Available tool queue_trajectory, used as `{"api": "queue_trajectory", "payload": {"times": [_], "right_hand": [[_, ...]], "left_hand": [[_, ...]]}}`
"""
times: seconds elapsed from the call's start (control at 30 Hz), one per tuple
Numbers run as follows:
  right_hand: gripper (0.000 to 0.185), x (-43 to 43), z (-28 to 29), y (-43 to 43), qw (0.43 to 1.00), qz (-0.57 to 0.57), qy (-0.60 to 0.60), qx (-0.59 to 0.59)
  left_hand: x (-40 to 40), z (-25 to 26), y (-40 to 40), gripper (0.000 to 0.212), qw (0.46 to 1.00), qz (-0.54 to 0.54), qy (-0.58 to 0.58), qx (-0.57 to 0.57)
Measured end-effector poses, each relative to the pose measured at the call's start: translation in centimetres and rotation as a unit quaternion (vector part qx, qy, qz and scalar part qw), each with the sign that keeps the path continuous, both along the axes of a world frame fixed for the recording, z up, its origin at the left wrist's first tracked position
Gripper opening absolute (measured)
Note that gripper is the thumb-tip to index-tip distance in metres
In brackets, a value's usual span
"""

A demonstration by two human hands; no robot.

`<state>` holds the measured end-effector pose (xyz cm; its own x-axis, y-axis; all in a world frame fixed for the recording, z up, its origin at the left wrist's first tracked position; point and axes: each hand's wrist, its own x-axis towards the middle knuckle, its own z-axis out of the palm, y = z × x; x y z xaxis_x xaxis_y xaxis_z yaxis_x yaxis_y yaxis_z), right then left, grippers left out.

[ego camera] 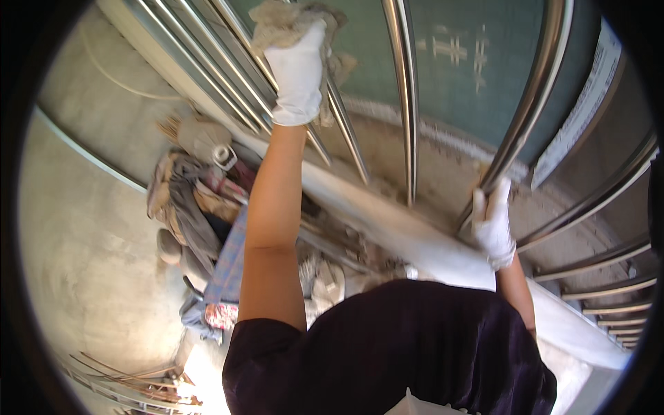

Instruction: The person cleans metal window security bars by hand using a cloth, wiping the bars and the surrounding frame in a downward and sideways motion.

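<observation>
My left hand [298, 78], in a white glove, is raised at the upper left of the middle, closed on a crumpled, dirty beige cloth [288, 23]. The cloth lies against the metal window bars, and part of it hangs behind the hand. On the right, my right hand [493, 225], also gloved in white, is around the lower end of a thick-looking shiny metal bar [519, 119]; its fingers are partly hidden. Between the hands another upright metal bar [407, 104] rises from the window sill [441, 207]. Behind the bars is a greenish window pane [461, 67].
A ledge [363, 202] runs diagonally below the bars. Piled clothes [181, 197] and a blue checked cloth [228, 259] lie at the left beside a concrete wall [93, 218]. More curved bars [596, 207] stand at the right. A ladder [114, 394] shows at the lower left.
</observation>
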<state>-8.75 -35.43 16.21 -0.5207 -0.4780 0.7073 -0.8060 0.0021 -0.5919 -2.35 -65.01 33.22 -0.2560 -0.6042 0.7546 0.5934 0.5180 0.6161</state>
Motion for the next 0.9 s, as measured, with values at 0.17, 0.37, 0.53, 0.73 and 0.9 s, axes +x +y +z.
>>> {"api": "queue_trajectory", "payload": {"times": [0.17, 0.37, 0.53, 0.73, 0.9], "right_hand": [[0.042, 0.3, -0.5, 1.0, 1.0, 0.002, -0.024, 0.014], [0.036, 0.8, 0.0, 0.9, 0.999, 0.032, -0.028, -0.001], [0.037, 0.2, -0.5, 0.2, 0.999, 0.019, -0.034, 0.001], [0.04, -0.7, -1.3, 0.6, 1.0, -0.002, -0.006, 0.012], [0.038, -0.2, -1.1, 0.5, 1.0, 0.003, -0.01, 0.014]], "left_hand": [[-0.8, -18.9, 0.1, 0.01, 0.964, 0.221, -0.036, -0.141], [0.5, -32.3, -1.6, 0.012, 0.936, 0.241, -0.209, -0.151], [3.4, -33.9, -0.3, 0.02, 0.972, 0.077, -0.2, -0.095], [9.8, -25.9, 3.3, 0.022, 0.898, -0.193, -0.366, -0.146], [8.1, -29.3, 3.3, 0.032, 0.701, 0.055, -0.588, -0.4]]}}
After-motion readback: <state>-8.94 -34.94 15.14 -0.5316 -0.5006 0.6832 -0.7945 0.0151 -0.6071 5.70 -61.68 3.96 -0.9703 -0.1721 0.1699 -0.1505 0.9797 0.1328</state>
